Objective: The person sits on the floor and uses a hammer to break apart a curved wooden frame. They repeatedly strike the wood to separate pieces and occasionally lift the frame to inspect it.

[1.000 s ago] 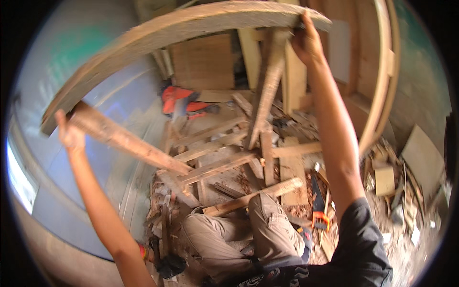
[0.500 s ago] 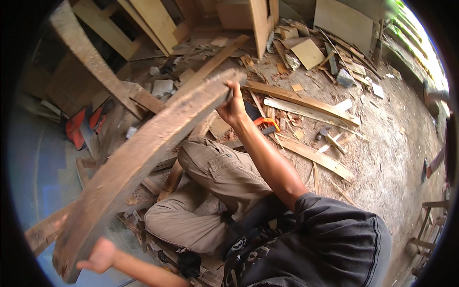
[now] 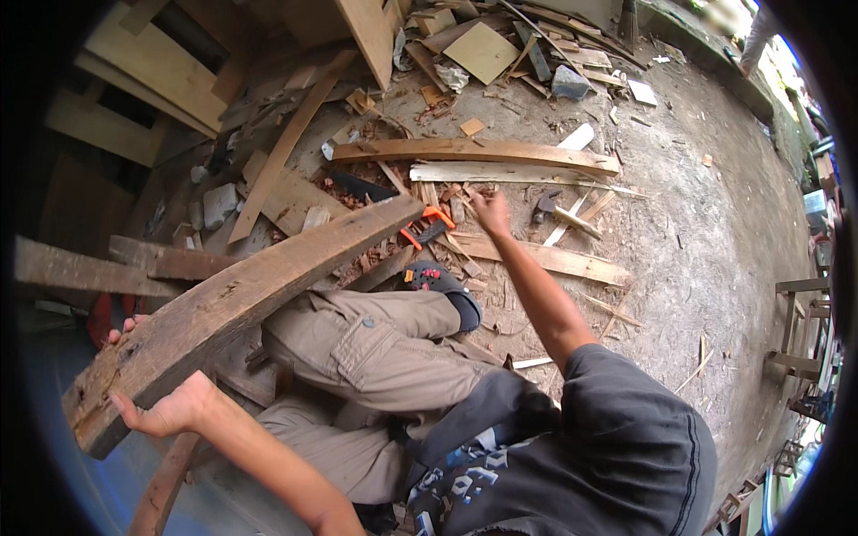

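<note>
A long, thick, weathered wooden beam (image 3: pixel 237 299) slants across my bent legs. My left hand (image 3: pixel 174 406) grips its near left end, thumb on the near side and fingertips showing over the far edge. The beam's other end hangs over a hand saw (image 3: pixel 429 229) with an orange and black handle, whose dark blade lies among shavings. My right hand (image 3: pixel 490 213) is off the beam, low over wood scraps, its fingers slightly apart with nothing visible in them. Right of that hand lies a hammer (image 3: pixel 576 221) with a wooden handle.
Beyond my right hand lie a brown plank (image 3: pixel 474 154) and a pale board (image 3: pixel 500 173). A wider board (image 3: pixel 545 259) rests nearer. Scrap wood and a grey stone block (image 3: pixel 570 83) pile up at the back. Wooden panels (image 3: pixel 147 67) lean at the far left; a wooden stool (image 3: pixel 795 326) stands right.
My right hand has let go of the beam's far end and moved right and down to the scraps. The beam has lowered onto my legs, and my left hand has closed round its near end.
</note>
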